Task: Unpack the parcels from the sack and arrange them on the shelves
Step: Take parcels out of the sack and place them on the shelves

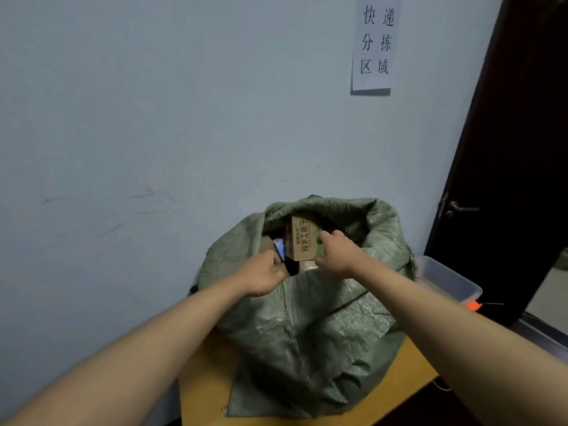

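A green woven sack [310, 327] stands open on a wooden table [203, 382] against the wall. Inside its mouth I see a brown cardboard parcel [302, 238] with printed characters, and a blue-and-white item [279, 248] to its left. My left hand [264, 276] grips the sack's near rim on the left side of the opening. My right hand [336, 252] is curled around the right edge of the cardboard parcel at the sack's mouth. Other contents lie deeper in shadow.
A clear plastic bin [447, 279] sits right of the sack, with an orange object [473, 305] beside it. A dark door [504, 167] with a lever handle [459, 208] stands at the right. A paper sign [375, 44] hangs on the pale blue wall.
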